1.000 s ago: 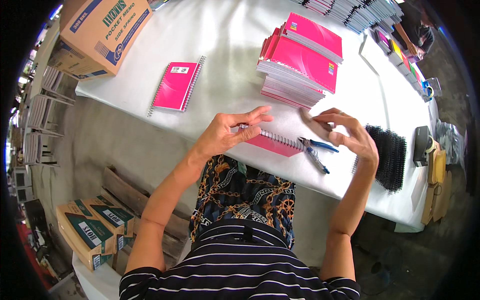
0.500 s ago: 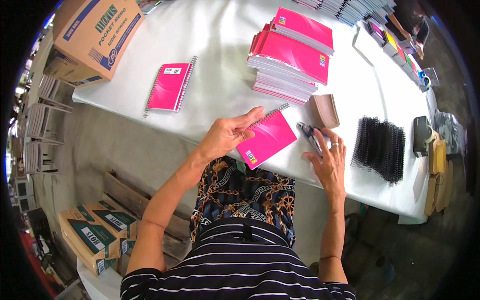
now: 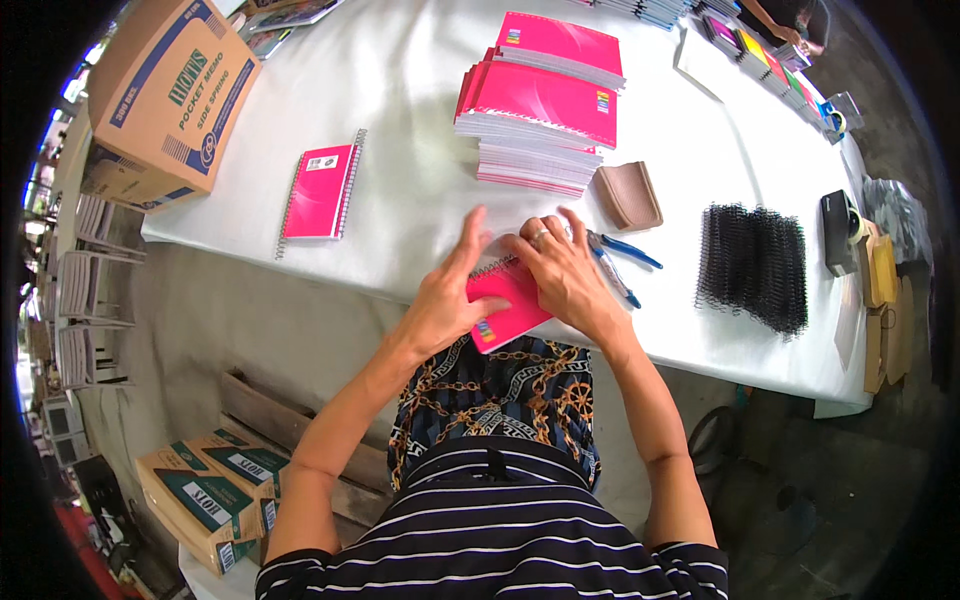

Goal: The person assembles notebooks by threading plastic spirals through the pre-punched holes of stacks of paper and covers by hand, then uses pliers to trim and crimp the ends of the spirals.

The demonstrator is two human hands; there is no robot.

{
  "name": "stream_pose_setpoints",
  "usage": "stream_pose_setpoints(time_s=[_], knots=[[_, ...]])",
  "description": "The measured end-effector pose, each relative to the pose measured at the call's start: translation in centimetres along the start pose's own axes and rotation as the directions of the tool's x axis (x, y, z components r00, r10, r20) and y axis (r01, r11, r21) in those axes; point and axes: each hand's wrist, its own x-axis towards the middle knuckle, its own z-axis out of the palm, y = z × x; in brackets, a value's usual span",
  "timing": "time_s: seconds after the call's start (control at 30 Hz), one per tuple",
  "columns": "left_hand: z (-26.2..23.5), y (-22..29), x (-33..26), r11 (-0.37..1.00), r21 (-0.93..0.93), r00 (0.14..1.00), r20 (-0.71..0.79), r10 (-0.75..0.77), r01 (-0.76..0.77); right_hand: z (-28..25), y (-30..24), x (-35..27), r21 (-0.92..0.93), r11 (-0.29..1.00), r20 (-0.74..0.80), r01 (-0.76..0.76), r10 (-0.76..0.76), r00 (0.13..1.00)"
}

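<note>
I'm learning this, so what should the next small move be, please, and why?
Perhaps lift the right hand to check the coil: it covers the right part of the pink spiral notebook, with the left hand at its left side.

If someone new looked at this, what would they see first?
Probably the tall pile of bright pink booklets, toward the far side of the white table. Next might come the smaller-looking patch of pink at the near edge: a notebook with the person's left hand and right hand on it. The dark bundle of black spiral coils on the right stands out too.
</note>
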Motion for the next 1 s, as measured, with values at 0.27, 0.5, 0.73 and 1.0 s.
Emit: stream_pose_setpoints(time_s=[0.27,0.5,0.73,1.0], knots=[[-1.5,1.5,0.3,0.91,-0.414,0.999,0.003,-0.038,0.036,-2.3,-0.3,-0.1,0.158,0.987,-0.317,0.007,0.044,0.947],[-1.4,1.4,0.4,0.885,-0.465,0.994,-0.097,-0.052,0.0,-1.2,1.7,-6.7,-0.212,0.866,-0.272,-0.452,0.392,0.879],[-0.6,-0.4,-0.3,0.937,-0.333,0.99,-0.117,0.073,-0.109,-1.2,0.2,-6.5,-0.05,0.876,-0.418,-0.479,0.417,0.807],[-0.3,2.7,0.4,0.896,0.395,0.89,-0.308,0.337,-0.202,-3.0,-7.6,-3.8,0.11,0.982,-0.257,-0.151,0.175,0.95]])
